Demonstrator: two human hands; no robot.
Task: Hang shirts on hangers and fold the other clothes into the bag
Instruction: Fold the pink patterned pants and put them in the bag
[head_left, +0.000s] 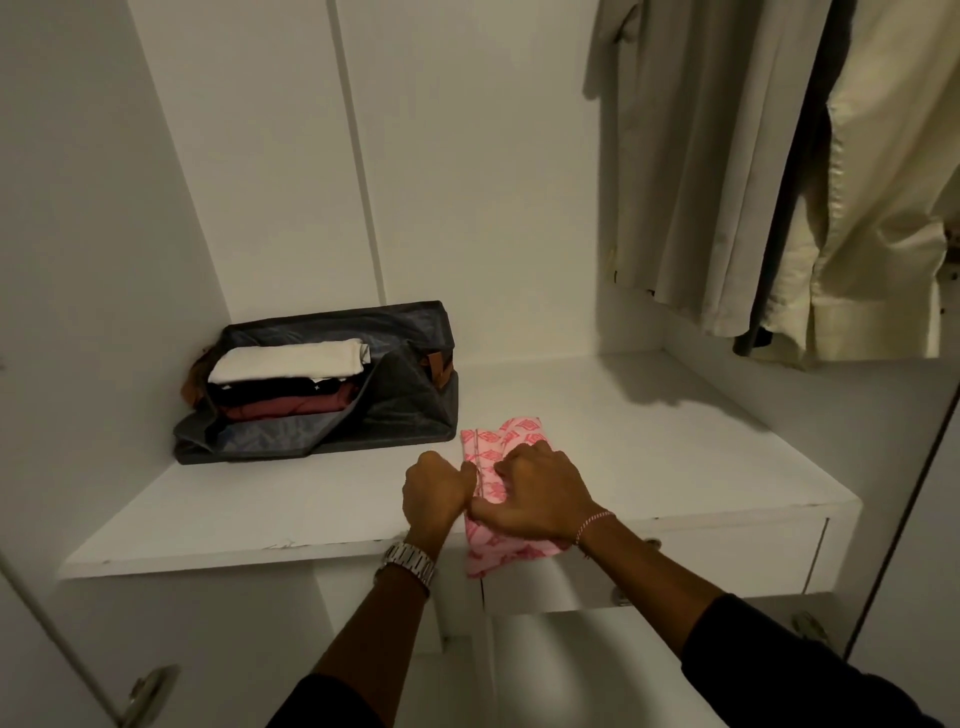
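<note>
The pink patterned garment (488, 457) is laid on the white shelf (675, 447), long axis running away from the front edge, near end hanging over it. It's gripped by both hands – left hand (436, 491) curled on its left edge, right hand (540, 491) clamped across the middle. The bag (395, 410) sits up-left, so the left hand is nearer – probably a lift and swing that way.

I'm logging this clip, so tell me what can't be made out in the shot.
- Head view: hangers, cut off by the top edge above the hanging shirts.
- Middle of the pink garment, covered by both hands, left hand and right hand.
- Lower clothes in the bag, hidden by the white one.
</note>
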